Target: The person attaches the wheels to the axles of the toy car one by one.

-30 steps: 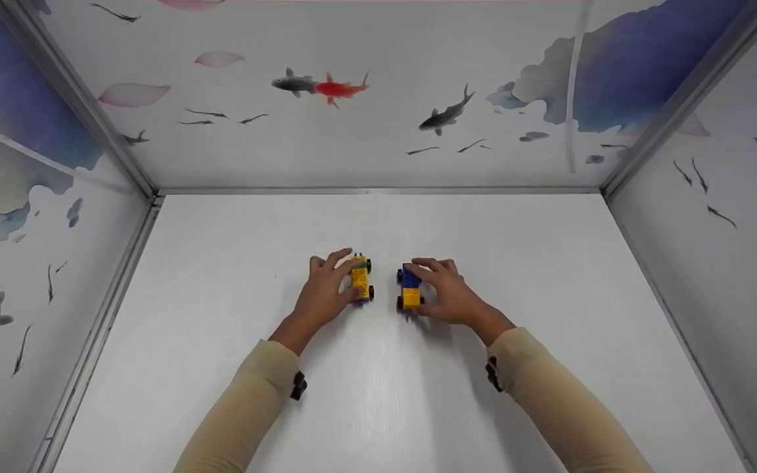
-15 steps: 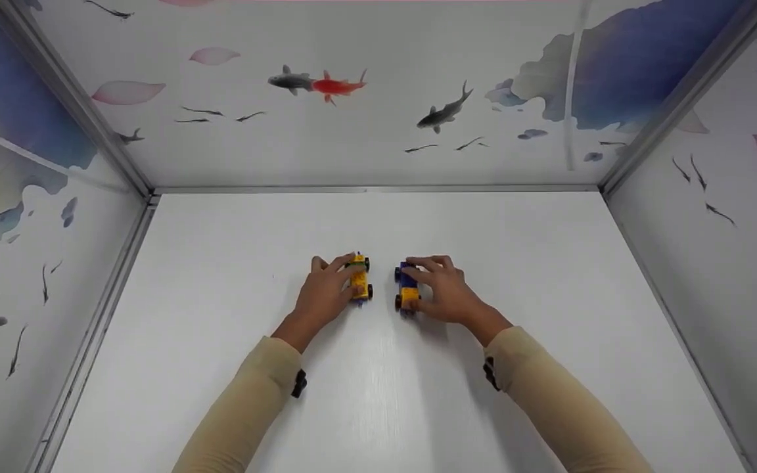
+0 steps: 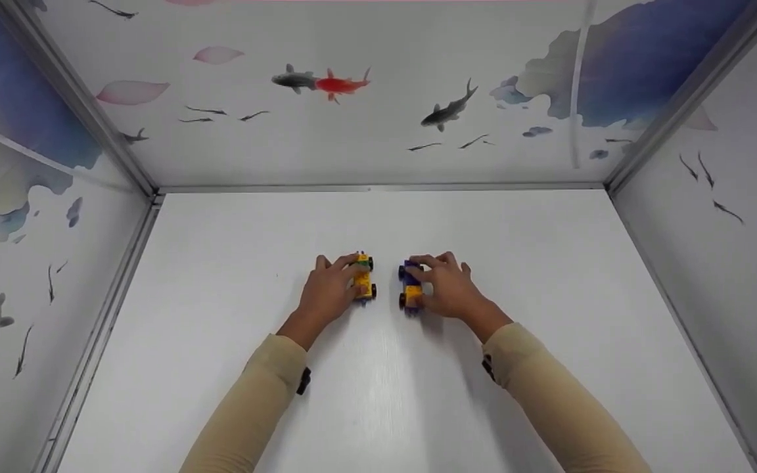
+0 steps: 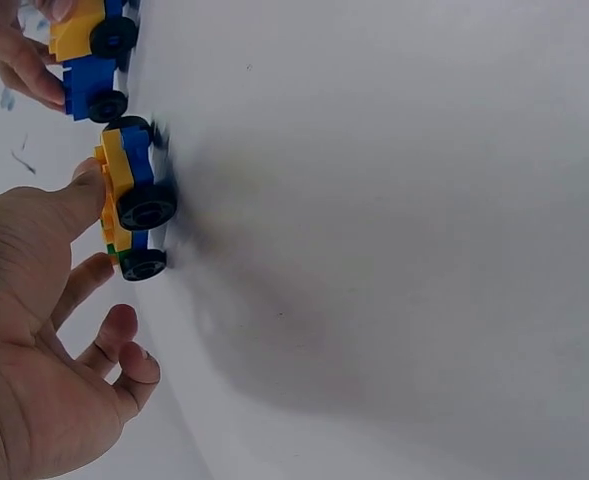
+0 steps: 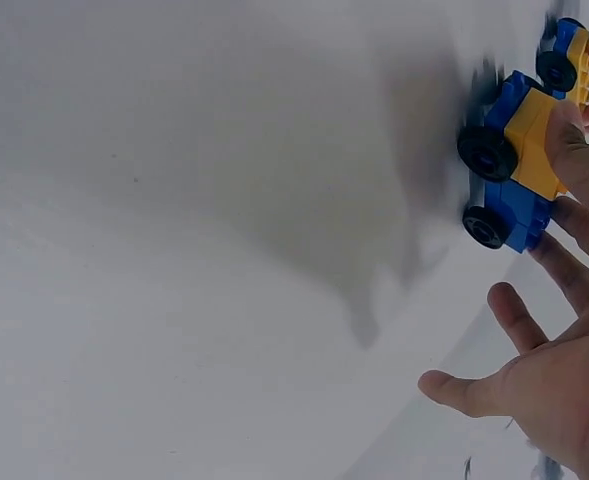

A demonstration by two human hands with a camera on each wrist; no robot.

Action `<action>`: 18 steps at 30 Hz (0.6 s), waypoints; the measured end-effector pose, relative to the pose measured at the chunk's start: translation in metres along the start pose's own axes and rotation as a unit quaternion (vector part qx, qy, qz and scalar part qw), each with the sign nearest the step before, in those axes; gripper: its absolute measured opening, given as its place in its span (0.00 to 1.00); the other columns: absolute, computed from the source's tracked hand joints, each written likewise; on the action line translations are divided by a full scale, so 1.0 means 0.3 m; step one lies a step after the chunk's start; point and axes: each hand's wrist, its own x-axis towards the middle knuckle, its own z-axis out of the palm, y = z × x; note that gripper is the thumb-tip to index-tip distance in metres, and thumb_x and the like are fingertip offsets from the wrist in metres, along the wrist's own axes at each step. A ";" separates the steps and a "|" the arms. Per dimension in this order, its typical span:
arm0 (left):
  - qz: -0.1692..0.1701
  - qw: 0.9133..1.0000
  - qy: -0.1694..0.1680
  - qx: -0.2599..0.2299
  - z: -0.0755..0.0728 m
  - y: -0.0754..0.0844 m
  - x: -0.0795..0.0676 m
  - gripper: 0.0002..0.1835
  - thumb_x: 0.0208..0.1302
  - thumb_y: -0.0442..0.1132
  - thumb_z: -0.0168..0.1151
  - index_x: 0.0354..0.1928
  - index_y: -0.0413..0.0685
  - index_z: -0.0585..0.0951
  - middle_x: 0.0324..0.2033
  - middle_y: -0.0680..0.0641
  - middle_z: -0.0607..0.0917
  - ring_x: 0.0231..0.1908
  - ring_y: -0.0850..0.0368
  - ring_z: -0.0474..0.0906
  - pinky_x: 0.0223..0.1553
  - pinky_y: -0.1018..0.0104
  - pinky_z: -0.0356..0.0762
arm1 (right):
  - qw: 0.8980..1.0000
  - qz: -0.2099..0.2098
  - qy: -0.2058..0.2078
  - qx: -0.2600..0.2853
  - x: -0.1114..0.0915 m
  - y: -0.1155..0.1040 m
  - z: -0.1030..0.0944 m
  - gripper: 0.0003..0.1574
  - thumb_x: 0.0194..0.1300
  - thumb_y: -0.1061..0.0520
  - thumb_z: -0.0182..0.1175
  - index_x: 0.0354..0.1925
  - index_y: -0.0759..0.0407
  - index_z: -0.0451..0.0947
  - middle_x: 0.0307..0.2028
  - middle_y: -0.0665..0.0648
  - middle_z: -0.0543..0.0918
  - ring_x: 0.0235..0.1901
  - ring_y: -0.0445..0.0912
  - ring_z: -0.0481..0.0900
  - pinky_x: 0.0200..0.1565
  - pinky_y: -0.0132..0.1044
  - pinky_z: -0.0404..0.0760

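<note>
Two toy block cars stand side by side near the middle of the white table, a gap between them. On the left is a yellow car [image 3: 361, 278] with a green block, a blue base and black wheels; my left hand [image 3: 328, 289] pinches it between thumb and fingers. My right hand [image 3: 452, 288] likewise pinches the blue-and-yellow car [image 3: 412, 289], thumb on its yellow block. In the left wrist view, the spare fingers [image 4: 120, 325] of my left hand stay off the yellow car. The right wrist view shows the blue car's wheels [image 5: 487, 153] at the table surface.
The white table [image 3: 378, 394] is bounded by a back wall [image 3: 365, 151] and side walls printed with fish and petals. Metal strips [image 3: 378, 188] run along the edges where walls and table meet.
Both hands keep hold of their cars, which shift only slightly in the view. My right thumb and fingers have settled a little further over the blue-and-yellow car.
</note>
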 end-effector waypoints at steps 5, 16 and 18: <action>0.001 1.000 0.005 0.005 -0.002 0.001 -0.006 0.23 0.78 0.50 0.71 0.72 0.65 0.84 0.81 0.55 0.74 0.54 0.46 0.70 0.54 0.53 0.82 | 1.000 0.013 -0.006 0.003 0.005 -0.016 -0.008 0.42 0.73 0.45 0.76 0.79 0.46 0.75 0.83 0.51 0.70 0.80 0.64 0.63 0.76 0.86 0.53; 0.004 0.999 0.005 0.037 0.010 0.013 -0.012 0.23 0.79 0.51 0.68 0.72 0.67 0.83 0.81 0.54 0.74 0.66 0.43 0.71 0.66 0.44 0.74 | 0.999 0.032 -0.003 0.001 0.018 -0.024 -0.013 0.43 0.70 0.43 0.78 0.78 0.45 0.77 0.81 0.51 0.73 0.79 0.62 0.65 0.77 0.86 0.52; 0.001 0.999 0.002 0.038 0.008 0.014 -0.014 0.23 0.80 0.52 0.68 0.73 0.67 0.83 0.82 0.54 0.73 0.70 0.41 0.70 0.70 0.39 0.71 | 0.999 0.035 -0.006 -0.001 0.021 -0.026 -0.014 0.44 0.70 0.43 0.78 0.78 0.44 0.76 0.81 0.51 0.73 0.79 0.61 0.65 0.77 0.86 0.52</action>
